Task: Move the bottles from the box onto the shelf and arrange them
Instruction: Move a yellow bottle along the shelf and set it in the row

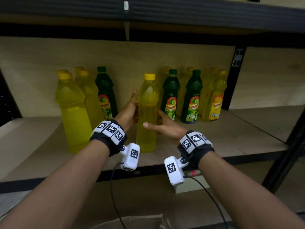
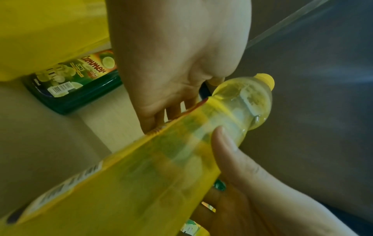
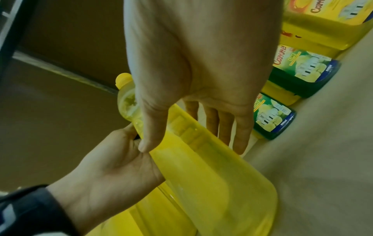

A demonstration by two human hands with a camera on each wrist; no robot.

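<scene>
A yellow bottle (image 1: 147, 103) with a yellow cap stands upright on the wooden shelf (image 1: 234, 129), near its front edge, between two groups of bottles. My left hand (image 1: 131, 110) holds its left side, thumb pointing up beside the shoulder, fingers hidden behind it. My right hand (image 1: 162, 125) holds its right side lower down, thumb across the front. In the left wrist view the left hand (image 2: 171, 76) reaches behind the bottle (image 2: 157, 162). In the right wrist view the right hand (image 3: 201, 67) has its thumb on the bottle (image 3: 206, 172) and its fingers behind it.
Several yellow bottles (image 1: 72, 111) and a green one (image 1: 105, 91) stand at the left. Two green bottles (image 1: 191, 98) and several yellow ones (image 1: 214, 98) stand at the right. An upper shelf beam (image 1: 165, 12) hangs overhead. A cardboard box flap (image 1: 140, 220) lies below.
</scene>
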